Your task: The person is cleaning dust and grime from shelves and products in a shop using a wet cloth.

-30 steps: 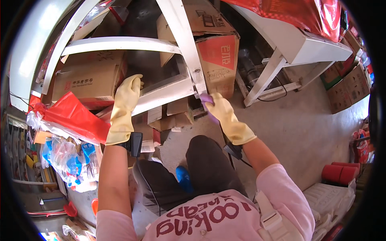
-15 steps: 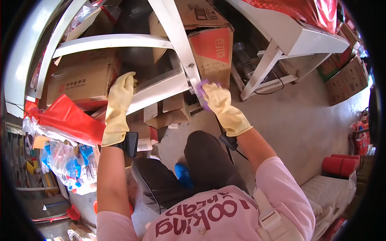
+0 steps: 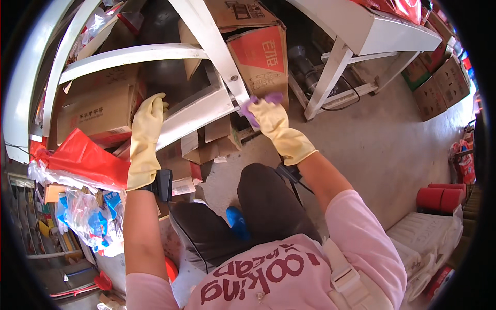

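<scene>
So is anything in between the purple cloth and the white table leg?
Nothing visible. The right hand in its yellow rubber glove presses the purple cloth straight against the white painted table leg, low down near the crossbar. The cardboard box with the red panel stands behind the leg, not between them.

Both arms reach forward from pink short sleeves, forearms bare. The left hand (in a yellow rubber glove, a dark device strapped at the wrist) extends far and left, fingers curled over. The right hand, gloved alike, is closed, knuckles up.
</scene>
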The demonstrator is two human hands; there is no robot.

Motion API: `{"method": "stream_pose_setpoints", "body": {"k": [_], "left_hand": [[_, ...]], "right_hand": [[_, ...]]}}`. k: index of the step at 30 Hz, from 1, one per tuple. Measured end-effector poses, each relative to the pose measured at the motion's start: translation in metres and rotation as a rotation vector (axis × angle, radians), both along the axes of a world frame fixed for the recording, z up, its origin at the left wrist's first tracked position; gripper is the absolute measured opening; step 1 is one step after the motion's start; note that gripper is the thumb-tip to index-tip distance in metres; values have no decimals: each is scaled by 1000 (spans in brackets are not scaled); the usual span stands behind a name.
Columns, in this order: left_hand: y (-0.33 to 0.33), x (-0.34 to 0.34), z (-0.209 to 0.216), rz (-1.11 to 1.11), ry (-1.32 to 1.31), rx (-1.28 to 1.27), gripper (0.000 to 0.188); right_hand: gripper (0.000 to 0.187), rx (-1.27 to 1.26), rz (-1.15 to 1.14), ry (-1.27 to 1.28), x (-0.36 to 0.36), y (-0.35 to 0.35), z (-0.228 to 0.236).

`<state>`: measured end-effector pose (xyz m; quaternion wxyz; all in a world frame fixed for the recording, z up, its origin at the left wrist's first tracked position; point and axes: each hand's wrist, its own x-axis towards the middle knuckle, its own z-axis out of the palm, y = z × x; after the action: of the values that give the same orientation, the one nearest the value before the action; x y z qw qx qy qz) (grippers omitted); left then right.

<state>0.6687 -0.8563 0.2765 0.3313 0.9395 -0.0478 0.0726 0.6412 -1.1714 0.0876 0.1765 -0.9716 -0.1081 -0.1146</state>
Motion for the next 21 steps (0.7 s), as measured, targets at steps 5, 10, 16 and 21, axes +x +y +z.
{"method": "stream_pose_setpoints", "body": {"k": [5,10,16,21], "left_hand": [[1,2,-6,-3,16,-70,34],[10,2,-7,7,-19,-60,35],[1,2,-2,7,25,-48,34],[6,3,-11,20,-22,-65,33]], "right_hand": [[39,197,-129,71,-34,-29,-21],[39,411,53,-491,-27,5,80],[35,-257,287,-126,1,-1,15],[26,-119,79,152,-13,-13,-47]]}}
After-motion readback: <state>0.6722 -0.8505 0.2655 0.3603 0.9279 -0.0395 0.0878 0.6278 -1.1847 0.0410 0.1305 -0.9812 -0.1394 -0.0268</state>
